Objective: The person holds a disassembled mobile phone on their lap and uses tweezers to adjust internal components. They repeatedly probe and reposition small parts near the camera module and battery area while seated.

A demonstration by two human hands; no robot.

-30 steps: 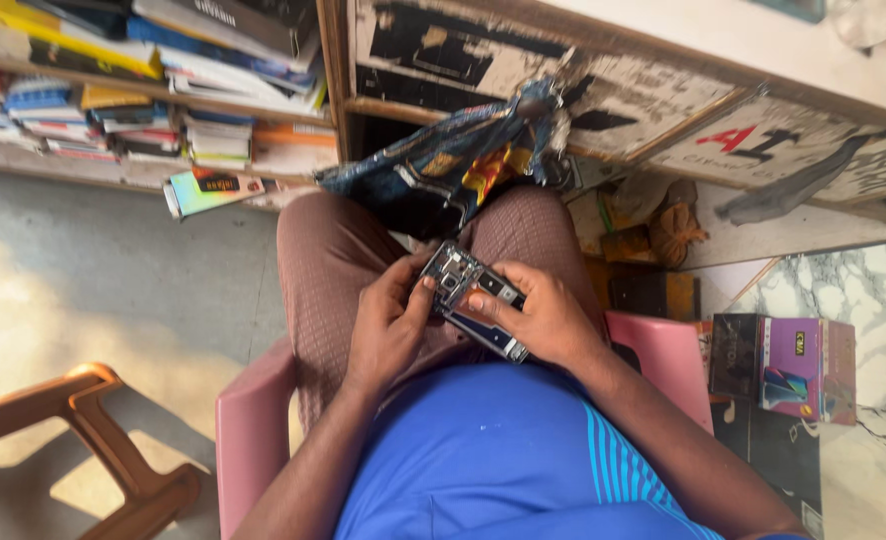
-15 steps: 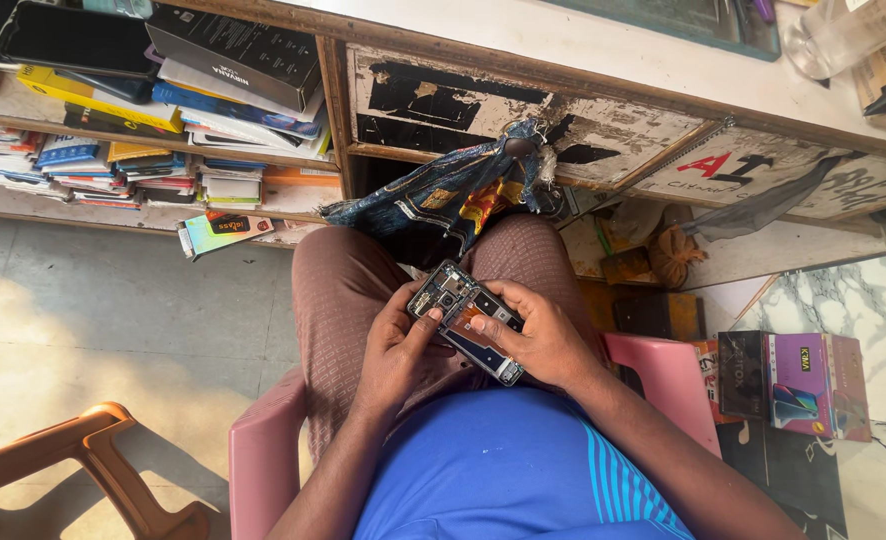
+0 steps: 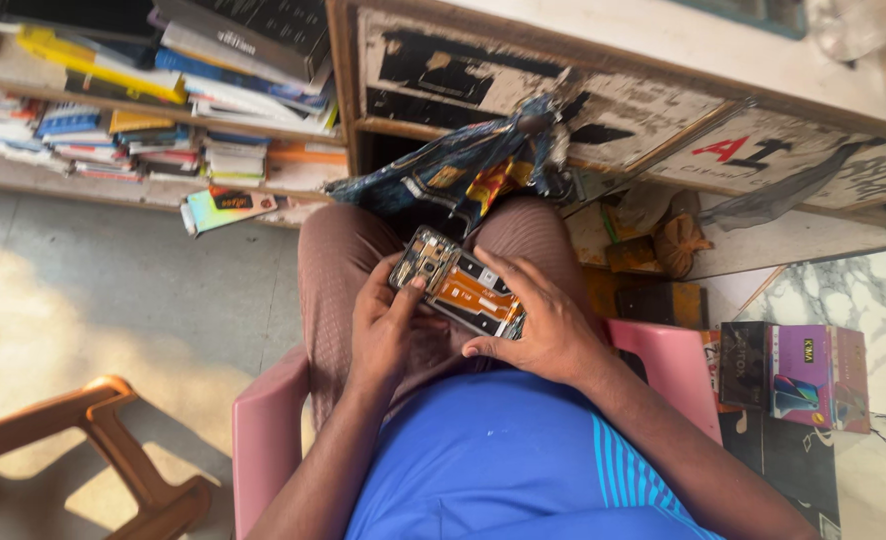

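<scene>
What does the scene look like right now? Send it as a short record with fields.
held item: opened phone with its back cover off, inner parts showing, lying over the lap
left hand: left hand holds the phone's camera end, thumb on top
right hand: right hand cups the other end, fingers spread over it
seat: pink plastic chair
in front: patterned cloth hanging at a worn wooden counter
left side: shelf of stacked books, brown chair on the floor
right side: purple box beside a dark box
</scene>
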